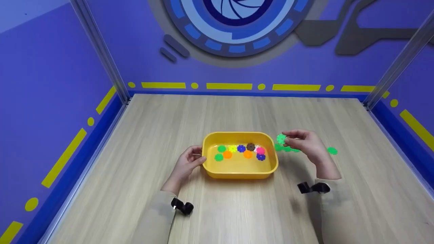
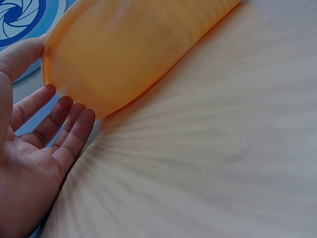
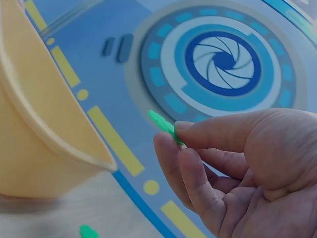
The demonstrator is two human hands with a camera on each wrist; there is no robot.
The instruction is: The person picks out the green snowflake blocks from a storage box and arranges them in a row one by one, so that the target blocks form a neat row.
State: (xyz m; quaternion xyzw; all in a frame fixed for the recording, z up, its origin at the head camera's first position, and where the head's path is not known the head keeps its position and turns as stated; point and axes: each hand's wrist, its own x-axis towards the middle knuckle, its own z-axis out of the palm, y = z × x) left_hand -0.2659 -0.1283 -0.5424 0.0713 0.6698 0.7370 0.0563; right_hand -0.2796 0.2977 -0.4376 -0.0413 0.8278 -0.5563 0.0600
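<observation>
A yellow plastic basin (image 1: 240, 175) stands on the table in front of me. My left hand (image 1: 189, 162) holds its left end, thumb at the rim and fingertips against the outer wall (image 2: 119, 54). To the right of the basin my right hand (image 1: 307, 145) pinches a green snowflake disc (image 1: 281, 138) between thumb and fingers, raised above the table. The right wrist view shows that green disc (image 3: 162, 121) nearly edge-on. Several snowflake discs lie inside the basin, among them a yellow one (image 1: 232, 148), a brown one (image 1: 251, 146) and a pink one (image 1: 260, 151).
More green discs (image 1: 287, 149) lie on the table just right of the basin, partly behind the right hand. Another green disc (image 1: 332, 150) lies farther right. Blue-purple panels (image 1: 237, 74) wall in the wooden table (image 1: 237, 210) at the back and both sides.
</observation>
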